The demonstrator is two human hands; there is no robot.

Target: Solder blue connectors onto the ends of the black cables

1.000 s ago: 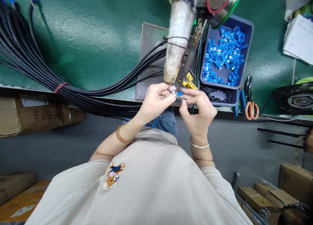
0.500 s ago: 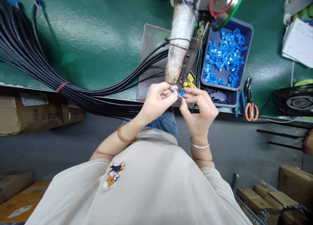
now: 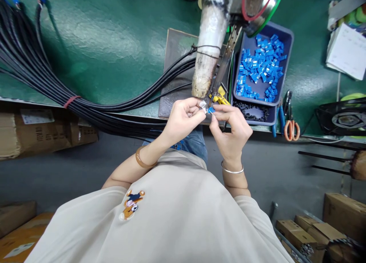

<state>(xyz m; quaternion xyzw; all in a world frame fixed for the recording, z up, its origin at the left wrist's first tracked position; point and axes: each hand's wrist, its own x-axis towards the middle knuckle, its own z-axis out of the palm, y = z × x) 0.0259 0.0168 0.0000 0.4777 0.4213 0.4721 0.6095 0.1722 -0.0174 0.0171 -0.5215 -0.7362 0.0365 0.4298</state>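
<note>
My left hand (image 3: 184, 117) is closed in a pinch on a cable end with silvery-white shielding (image 3: 203, 104). Just right of that end sits a small blue connector (image 3: 211, 110), close below the tip of a slim metal rod (image 3: 224, 64). My right hand (image 3: 233, 127) pinches a thin, light-coloured wire beside the connector, thumb and forefinger together. Whether the wire touches the connector is too small to tell. Directly behind my fingers hangs a wrapped white tube (image 3: 210, 45) with a stained end. A yellow part (image 3: 221, 96) lies beyond my right fingertips.
A grey bin (image 3: 288, 53) of blue connectors stands right, over a tray of small black parts (image 3: 254, 112). Orange-handled scissors (image 3: 291, 129) and blue-handled pliers (image 3: 281, 118) lie beside it. Bundled black cables (image 3: 114, 107) run left across the green table (image 3: 114, 45).
The blue connector shows more plainly between my hands now. My right hand's fingers have shifted slightly; the whole view has moved a little. Both hands keep their pinch.
</note>
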